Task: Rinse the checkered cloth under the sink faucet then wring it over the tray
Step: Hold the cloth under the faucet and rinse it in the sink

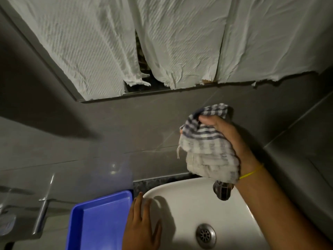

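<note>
Cloth: checkered cloth (207, 145) bunched in right hand (232, 139), fingers clenched on it, above faucet (222, 191).
Left hand (142, 226): fingers spread on sink (180, 188) rim.
Progress: no water seen; rinse & wring over tray (100, 213) prob. left.

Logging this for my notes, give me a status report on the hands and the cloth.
Right hand gripping checkered cloth, raised above faucet. Left hand flat on sink rim beside blue tray. No water visible. Nothing in the way.
</note>
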